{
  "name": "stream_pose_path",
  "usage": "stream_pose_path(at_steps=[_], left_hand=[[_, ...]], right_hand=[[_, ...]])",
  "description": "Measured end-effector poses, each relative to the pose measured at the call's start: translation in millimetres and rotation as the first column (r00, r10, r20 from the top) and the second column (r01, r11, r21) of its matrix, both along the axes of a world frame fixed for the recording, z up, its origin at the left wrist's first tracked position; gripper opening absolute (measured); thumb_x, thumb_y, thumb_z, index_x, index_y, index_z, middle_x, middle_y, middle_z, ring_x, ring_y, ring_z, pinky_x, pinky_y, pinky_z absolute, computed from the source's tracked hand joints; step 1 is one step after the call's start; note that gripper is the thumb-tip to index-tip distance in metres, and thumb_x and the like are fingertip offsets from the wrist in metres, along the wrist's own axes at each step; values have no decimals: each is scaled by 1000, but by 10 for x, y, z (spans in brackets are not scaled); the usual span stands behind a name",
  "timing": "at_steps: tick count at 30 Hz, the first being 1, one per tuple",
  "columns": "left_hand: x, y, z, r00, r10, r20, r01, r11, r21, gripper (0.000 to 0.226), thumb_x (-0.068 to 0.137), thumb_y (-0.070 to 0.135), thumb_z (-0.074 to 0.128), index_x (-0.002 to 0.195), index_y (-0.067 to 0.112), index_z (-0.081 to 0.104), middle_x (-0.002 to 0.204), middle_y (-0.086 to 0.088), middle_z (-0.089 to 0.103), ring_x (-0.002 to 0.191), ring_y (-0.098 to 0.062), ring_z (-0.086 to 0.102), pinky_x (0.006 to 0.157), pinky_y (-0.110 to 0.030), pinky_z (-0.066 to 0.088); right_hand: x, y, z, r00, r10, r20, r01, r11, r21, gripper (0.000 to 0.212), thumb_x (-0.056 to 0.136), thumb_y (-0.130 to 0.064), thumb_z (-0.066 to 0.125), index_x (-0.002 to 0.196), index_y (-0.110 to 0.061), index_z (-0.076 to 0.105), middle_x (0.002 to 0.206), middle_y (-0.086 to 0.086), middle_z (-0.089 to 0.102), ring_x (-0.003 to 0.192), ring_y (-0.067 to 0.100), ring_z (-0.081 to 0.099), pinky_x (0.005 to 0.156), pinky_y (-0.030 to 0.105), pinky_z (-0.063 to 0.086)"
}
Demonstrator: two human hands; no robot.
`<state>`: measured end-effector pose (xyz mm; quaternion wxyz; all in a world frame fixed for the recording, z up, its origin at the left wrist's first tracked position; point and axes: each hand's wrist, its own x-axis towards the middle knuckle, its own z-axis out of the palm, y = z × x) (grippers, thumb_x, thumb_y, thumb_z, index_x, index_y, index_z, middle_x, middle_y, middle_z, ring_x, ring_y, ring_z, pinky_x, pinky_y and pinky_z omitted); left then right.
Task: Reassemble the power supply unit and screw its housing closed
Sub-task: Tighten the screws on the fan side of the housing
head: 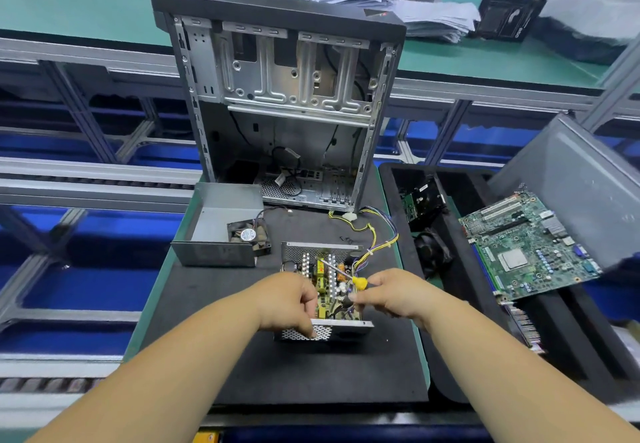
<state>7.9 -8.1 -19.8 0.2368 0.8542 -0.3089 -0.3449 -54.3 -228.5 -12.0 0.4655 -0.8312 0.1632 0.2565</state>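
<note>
Yellow-handled screwdriver [337,272] is pinched by the right hand [394,292] over the open power supply [323,290], which is gripped by the left hand [289,300], likely for steadiness.

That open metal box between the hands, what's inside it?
The power supply tray holds a circuit board with heat sinks and coloured wires. The hands and screwdriver cover parts of it.
</note>
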Motion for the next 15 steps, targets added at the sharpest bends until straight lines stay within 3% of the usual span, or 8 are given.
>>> stream_pose_path(at_steps=[5, 8, 11, 15], left_hand=[[51, 28, 61, 993, 2, -121, -5, 1000, -22, 21, 72, 21, 86, 68, 22, 65, 55, 15, 56, 52, 0, 48, 54, -17, 38], [138, 51, 155, 978, 37, -204, -58, 993, -100, 12, 75, 22, 84, 78, 18, 73, 61, 15, 62, 60, -2, 53, 64, -19, 43], [297, 96, 240, 978, 92, -185, -119, 983, -137, 8, 78, 28, 81, 81, 23, 75, 71, 15, 67, 70, -1, 59, 78, -27, 50], [589, 176, 284, 949, 295, -109, -311, 931, -193, 7, 82, 30, 77, 78, 25, 73, 73, 10, 72, 67, -1, 65, 59, -17, 46]], right_hand=[[22, 44, 70, 996, -45, 77, 43, 998, 40, 26, 85, -39, 72, 68, -20, 73, 55, -5, 53, 56, 13, 43, 55, 24, 33], [72, 83, 136, 990, -73, 119, 64, 995, 74, 26, 90, -36, 69, 72, -17, 73, 51, -11, 56, 52, 8, 44, 50, 15, 35], [120, 103, 174, 981, -100, 164, 90, 994, 66, 30, 92, -36, 66, 74, -14, 73, 51, -8, 52, 50, 8, 44, 47, 15, 34], [184, 110, 208, 960, -158, 230, 141, 986, 90, 30, 94, -37, 64, 73, -17, 73, 55, -6, 51, 52, 9, 45, 50, 16, 36]])
